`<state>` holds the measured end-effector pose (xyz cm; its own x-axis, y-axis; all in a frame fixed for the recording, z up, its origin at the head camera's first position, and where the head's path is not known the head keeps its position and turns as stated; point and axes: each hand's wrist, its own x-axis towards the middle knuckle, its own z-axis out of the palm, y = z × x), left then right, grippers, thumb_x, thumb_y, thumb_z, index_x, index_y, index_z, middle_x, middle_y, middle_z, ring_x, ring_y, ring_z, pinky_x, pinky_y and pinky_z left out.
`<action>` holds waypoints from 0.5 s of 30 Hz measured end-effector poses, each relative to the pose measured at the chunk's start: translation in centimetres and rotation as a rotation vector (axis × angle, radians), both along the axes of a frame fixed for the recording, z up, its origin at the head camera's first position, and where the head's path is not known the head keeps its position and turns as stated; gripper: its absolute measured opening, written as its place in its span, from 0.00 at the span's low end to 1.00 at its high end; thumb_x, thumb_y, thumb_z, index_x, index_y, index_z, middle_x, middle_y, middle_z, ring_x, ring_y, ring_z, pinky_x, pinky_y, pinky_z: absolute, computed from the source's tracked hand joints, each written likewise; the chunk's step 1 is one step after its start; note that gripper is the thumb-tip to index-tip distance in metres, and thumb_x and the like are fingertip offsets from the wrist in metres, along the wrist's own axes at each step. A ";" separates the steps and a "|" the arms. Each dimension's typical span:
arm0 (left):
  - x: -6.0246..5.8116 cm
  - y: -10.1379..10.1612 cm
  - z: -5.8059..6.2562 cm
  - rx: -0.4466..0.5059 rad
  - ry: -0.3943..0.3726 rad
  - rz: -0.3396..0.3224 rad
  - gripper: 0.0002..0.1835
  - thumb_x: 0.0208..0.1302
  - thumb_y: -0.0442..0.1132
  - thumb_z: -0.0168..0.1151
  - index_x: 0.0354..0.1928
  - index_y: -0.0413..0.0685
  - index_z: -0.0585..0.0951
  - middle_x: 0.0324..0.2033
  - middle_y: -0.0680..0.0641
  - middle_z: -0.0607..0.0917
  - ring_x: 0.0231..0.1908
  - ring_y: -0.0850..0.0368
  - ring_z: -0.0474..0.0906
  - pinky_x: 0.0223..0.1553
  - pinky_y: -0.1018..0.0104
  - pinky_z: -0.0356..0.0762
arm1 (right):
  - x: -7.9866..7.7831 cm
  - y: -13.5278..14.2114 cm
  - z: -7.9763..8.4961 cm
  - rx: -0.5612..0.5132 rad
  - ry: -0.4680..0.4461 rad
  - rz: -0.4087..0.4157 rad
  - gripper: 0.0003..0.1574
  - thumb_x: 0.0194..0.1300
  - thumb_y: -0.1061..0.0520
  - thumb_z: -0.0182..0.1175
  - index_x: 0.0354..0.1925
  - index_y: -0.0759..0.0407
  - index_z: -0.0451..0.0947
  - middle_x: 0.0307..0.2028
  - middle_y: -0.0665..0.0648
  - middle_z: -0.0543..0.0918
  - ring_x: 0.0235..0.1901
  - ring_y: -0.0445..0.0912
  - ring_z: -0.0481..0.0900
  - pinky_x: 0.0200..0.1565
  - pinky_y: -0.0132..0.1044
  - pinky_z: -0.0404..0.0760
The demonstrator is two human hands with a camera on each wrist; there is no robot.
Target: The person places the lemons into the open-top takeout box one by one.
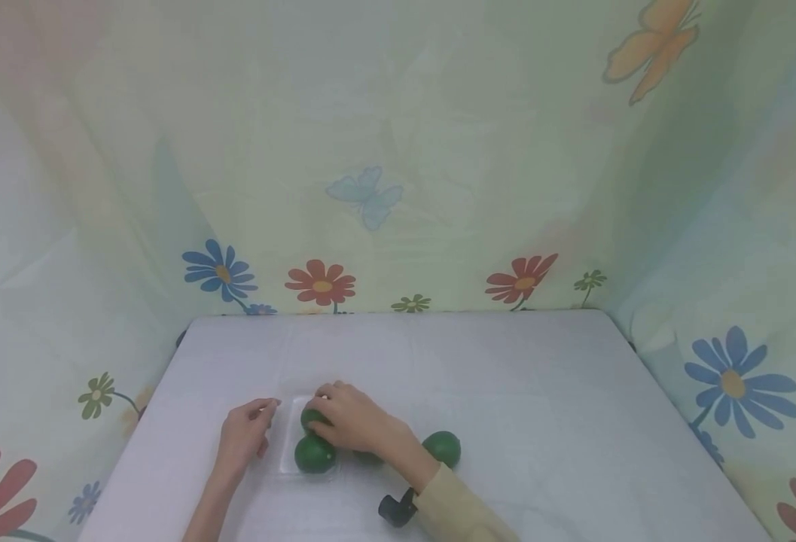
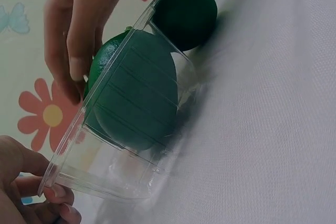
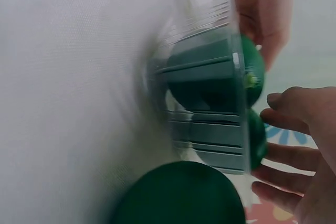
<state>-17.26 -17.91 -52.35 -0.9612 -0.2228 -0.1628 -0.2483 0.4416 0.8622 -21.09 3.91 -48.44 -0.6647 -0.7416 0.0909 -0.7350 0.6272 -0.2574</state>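
Note:
A clear plastic tray (image 1: pixel 288 459) stands at the front left of the table, its ribbed side showing in the left wrist view. My left hand (image 1: pixel 245 433) pinches the tray's rim at one corner. Two green limes sit in the tray: a front lime (image 1: pixel 315 455) and a back lime (image 1: pixel 311 418). My right hand (image 1: pixel 353 418) reaches over from the right and holds the back lime, thumb and fingers spread around it. A further lime (image 1: pixel 369 457) lies beside the tray, mostly hidden under the right hand.
Another lime (image 1: pixel 442 449) lies right of the right wrist. A black device (image 1: pixel 398 509) is beside the right sleeve (image 1: pixel 462 504). The table (image 1: pixel 540 399) has a white cover, and a curtain (image 1: pixel 438 150) with flowers and butterflies stands behind and on both sides.

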 end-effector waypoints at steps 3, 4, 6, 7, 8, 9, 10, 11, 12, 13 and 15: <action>0.0 -0.1 0.1 -0.003 0.003 0.003 0.22 0.78 0.46 0.53 0.63 0.37 0.79 0.40 0.37 0.86 0.13 0.60 0.68 0.17 0.70 0.68 | 0.5 0.6 0.6 -0.015 0.037 -0.002 0.16 0.75 0.47 0.61 0.58 0.46 0.83 0.56 0.51 0.84 0.57 0.44 0.80 0.60 0.35 0.79; 0.0 -0.1 0.1 -0.001 0.003 0.005 0.22 0.78 0.46 0.53 0.63 0.37 0.79 0.41 0.36 0.86 0.13 0.60 0.68 0.17 0.70 0.68 | 0.6 0.9 0.7 -0.016 0.055 -0.003 0.16 0.75 0.47 0.61 0.58 0.46 0.83 0.56 0.50 0.84 0.57 0.44 0.80 0.59 0.35 0.79; 0.0 -0.1 0.1 0.006 0.001 0.007 0.22 0.78 0.45 0.54 0.63 0.37 0.80 0.40 0.37 0.86 0.13 0.60 0.68 0.17 0.70 0.68 | 1.0 1.5 1.0 -0.017 0.088 -0.004 0.16 0.74 0.48 0.62 0.57 0.46 0.84 0.56 0.50 0.84 0.55 0.44 0.80 0.58 0.35 0.79; -0.1 -0.1 0.1 0.009 -0.001 0.007 0.22 0.78 0.45 0.54 0.63 0.37 0.80 0.39 0.37 0.85 0.13 0.60 0.68 0.17 0.70 0.68 | 1.2 1.8 1.1 -0.019 0.101 -0.007 0.16 0.74 0.48 0.62 0.57 0.47 0.84 0.55 0.50 0.85 0.55 0.44 0.81 0.58 0.35 0.80; -0.1 -0.1 0.1 0.013 -0.005 0.007 0.22 0.78 0.45 0.54 0.63 0.37 0.80 0.39 0.38 0.85 0.13 0.60 0.68 0.18 0.70 0.68 | 1.4 2.3 1.3 -0.028 0.111 -0.008 0.16 0.74 0.48 0.63 0.56 0.48 0.84 0.55 0.50 0.85 0.55 0.44 0.81 0.58 0.35 0.80; -0.1 0.0 0.0 0.016 -0.008 0.007 0.22 0.77 0.45 0.54 0.63 0.37 0.80 0.39 0.38 0.85 0.14 0.60 0.68 0.18 0.70 0.68 | 1.7 2.7 1.4 -0.038 0.122 -0.008 0.16 0.73 0.48 0.63 0.56 0.48 0.84 0.55 0.51 0.85 0.55 0.44 0.81 0.58 0.35 0.79; -0.1 0.0 0.0 0.018 -0.009 0.008 0.22 0.77 0.44 0.54 0.63 0.38 0.80 0.38 0.38 0.84 0.13 0.60 0.68 0.18 0.70 0.68 | 2.0 3.2 1.5 -0.047 0.130 -0.006 0.16 0.73 0.49 0.63 0.56 0.49 0.84 0.55 0.51 0.85 0.55 0.44 0.81 0.58 0.36 0.80; -0.1 0.0 0.0 0.018 -0.009 0.009 0.21 0.77 0.44 0.54 0.63 0.38 0.80 0.37 0.39 0.84 0.14 0.60 0.68 0.18 0.70 0.68 | 2.3 3.8 1.7 -0.057 0.130 -0.007 0.16 0.73 0.49 0.63 0.55 0.50 0.85 0.55 0.52 0.85 0.55 0.45 0.81 0.58 0.37 0.80; -0.1 0.0 0.1 0.016 -0.010 0.010 0.21 0.77 0.44 0.54 0.63 0.38 0.80 0.37 0.39 0.84 0.14 0.60 0.68 0.18 0.70 0.68 | 2.6 4.3 1.8 -0.064 0.130 -0.011 0.16 0.73 0.49 0.64 0.55 0.50 0.84 0.56 0.53 0.85 0.55 0.45 0.81 0.58 0.37 0.80; -0.1 0.0 0.1 0.014 -0.010 0.010 0.21 0.77 0.44 0.54 0.63 0.38 0.80 0.37 0.39 0.84 0.14 0.60 0.68 0.18 0.70 0.68 | 2.9 4.9 1.9 -0.070 0.135 -0.013 0.16 0.73 0.50 0.64 0.55 0.50 0.84 0.56 0.54 0.85 0.56 0.46 0.81 0.59 0.38 0.80; 0.0 0.0 0.2 0.009 -0.010 0.009 0.21 0.77 0.44 0.54 0.63 0.37 0.80 0.37 0.39 0.84 0.14 0.60 0.68 0.18 0.70 0.68 | 3.5 6.1 2.0 -0.076 0.140 -0.022 0.15 0.72 0.50 0.65 0.55 0.51 0.84 0.56 0.55 0.85 0.57 0.47 0.82 0.60 0.41 0.80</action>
<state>-17.31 -17.89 -52.18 -0.9576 -0.2295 -0.1742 -0.2605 0.4316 0.8636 -17.63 9.99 -46.43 -0.6576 -0.7143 0.2392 -0.7533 0.6264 -0.2003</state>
